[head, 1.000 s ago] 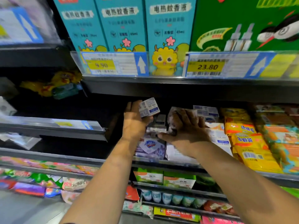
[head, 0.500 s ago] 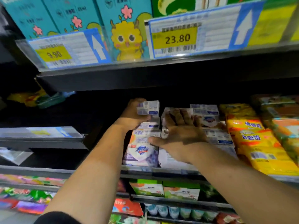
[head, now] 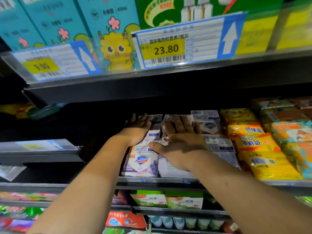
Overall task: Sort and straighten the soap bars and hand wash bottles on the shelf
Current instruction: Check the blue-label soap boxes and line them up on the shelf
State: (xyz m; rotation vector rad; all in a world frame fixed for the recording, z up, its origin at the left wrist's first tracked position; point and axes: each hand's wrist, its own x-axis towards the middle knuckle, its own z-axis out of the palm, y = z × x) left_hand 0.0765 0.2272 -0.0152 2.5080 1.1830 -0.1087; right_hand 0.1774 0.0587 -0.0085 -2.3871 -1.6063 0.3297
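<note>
White and purple Safeguard soap boxes [head: 141,164] are stacked in columns on the middle shelf [head: 152,180]. My left hand [head: 136,130] presses with straight fingers against the left side of the left column, beside its top box [head: 156,118]. To its right, my right hand [head: 179,139] lies flat with spread fingers on top of the neighbouring column [head: 172,169]. More white and blue soap boxes [head: 209,125] stand just right of that hand. No hand wash bottles show clearly.
Yellow soap packs [head: 253,142] and orange packs [head: 293,132] fill the shelf's right side. The shelf above [head: 118,88] hangs low, with a 23.80 price tag [head: 166,49] and teal boxes [head: 111,31]. Green and white boxes [head: 148,199] sit on the shelf below.
My left hand set the small soap box it held onto the left column and now lies flat against that column. My right hand stayed on its column. The view came closer.
</note>
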